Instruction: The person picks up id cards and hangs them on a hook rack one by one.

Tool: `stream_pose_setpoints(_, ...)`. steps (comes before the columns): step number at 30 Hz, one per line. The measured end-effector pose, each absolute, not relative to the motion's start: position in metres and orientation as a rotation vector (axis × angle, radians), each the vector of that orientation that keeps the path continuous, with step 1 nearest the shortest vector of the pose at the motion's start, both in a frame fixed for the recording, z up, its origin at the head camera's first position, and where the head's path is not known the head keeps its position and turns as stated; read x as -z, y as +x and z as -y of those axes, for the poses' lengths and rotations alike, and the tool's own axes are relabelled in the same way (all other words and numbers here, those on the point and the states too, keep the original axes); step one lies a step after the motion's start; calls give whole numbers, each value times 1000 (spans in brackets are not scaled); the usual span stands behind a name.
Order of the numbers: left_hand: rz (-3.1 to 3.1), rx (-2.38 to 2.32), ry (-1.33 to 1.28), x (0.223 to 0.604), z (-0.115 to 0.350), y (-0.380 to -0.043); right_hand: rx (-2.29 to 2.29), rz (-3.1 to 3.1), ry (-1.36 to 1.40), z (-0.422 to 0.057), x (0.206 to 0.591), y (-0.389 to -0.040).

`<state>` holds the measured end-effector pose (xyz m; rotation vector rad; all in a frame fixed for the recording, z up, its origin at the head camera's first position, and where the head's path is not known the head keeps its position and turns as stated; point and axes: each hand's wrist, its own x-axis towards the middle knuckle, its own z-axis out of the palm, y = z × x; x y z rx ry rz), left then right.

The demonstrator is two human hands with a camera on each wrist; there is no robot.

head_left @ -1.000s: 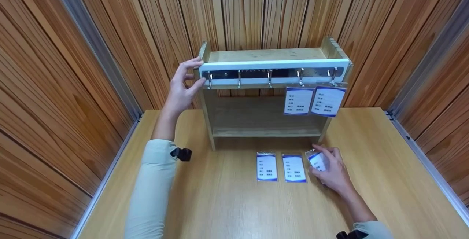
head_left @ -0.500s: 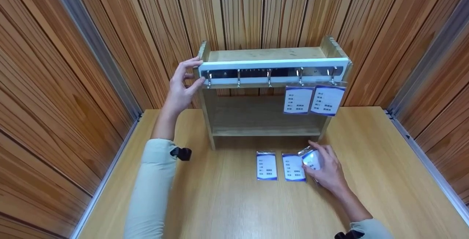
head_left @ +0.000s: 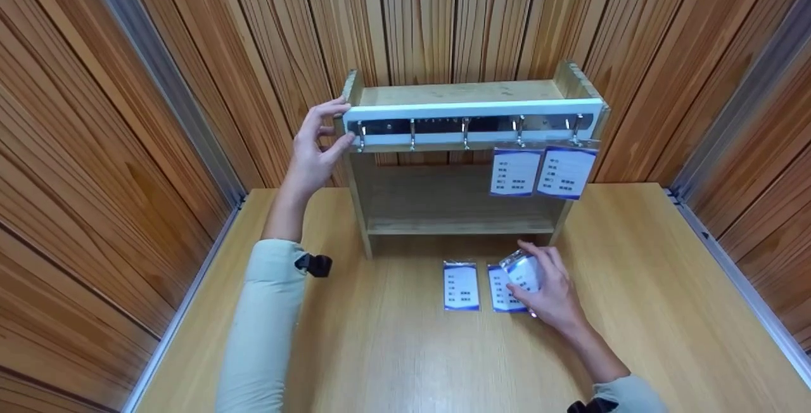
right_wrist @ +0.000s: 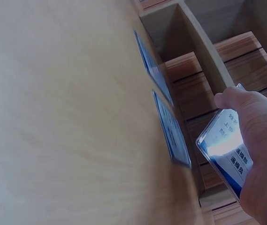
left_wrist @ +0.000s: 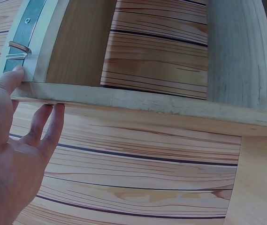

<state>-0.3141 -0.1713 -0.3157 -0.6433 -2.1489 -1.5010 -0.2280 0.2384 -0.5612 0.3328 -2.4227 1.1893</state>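
A small wooden shelf [head_left: 462, 201] carries a white-edged hook rail [head_left: 405, 111] along its upper front. My left hand [head_left: 315, 142] grips the shelf's left end, thumb on the rail's front beside the end hook and fingers against the outer side board [left_wrist: 138, 103]. My right hand [head_left: 550, 286] pinches a clear-sleeved badge card [right_wrist: 227, 145] by its side, raised off the table and tilted, with glare across its print. In the head view it overlaps a badge lying on the table [head_left: 500, 299]. Another badge [head_left: 461, 286] lies to its left.
Two badges hang from the rail's right hooks: one badge [head_left: 515, 172] and, at the end, another badge [head_left: 567, 172]. Three hooks to the left, including the middle hook [head_left: 466, 133], bear nothing. Wood-plank walls [head_left: 418, 20] enclose the table [head_left: 393, 349] behind and at both sides.
My right hand has lifted the badge card off the table and moved it left, over the nearest lying badge. The left hand stays at the shelf's end.
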Motion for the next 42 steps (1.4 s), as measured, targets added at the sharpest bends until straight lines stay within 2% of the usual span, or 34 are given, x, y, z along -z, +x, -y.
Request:
stream_pose_setpoints(17, 2188, 1451, -621, 320, 171, -316, -1213, 2373, 363, -207, 547, -232)
stream_pose_setpoints(42, 2095, 1444, -662, 324, 173, -325, -1253, 2223, 467, -174, 489, -245)
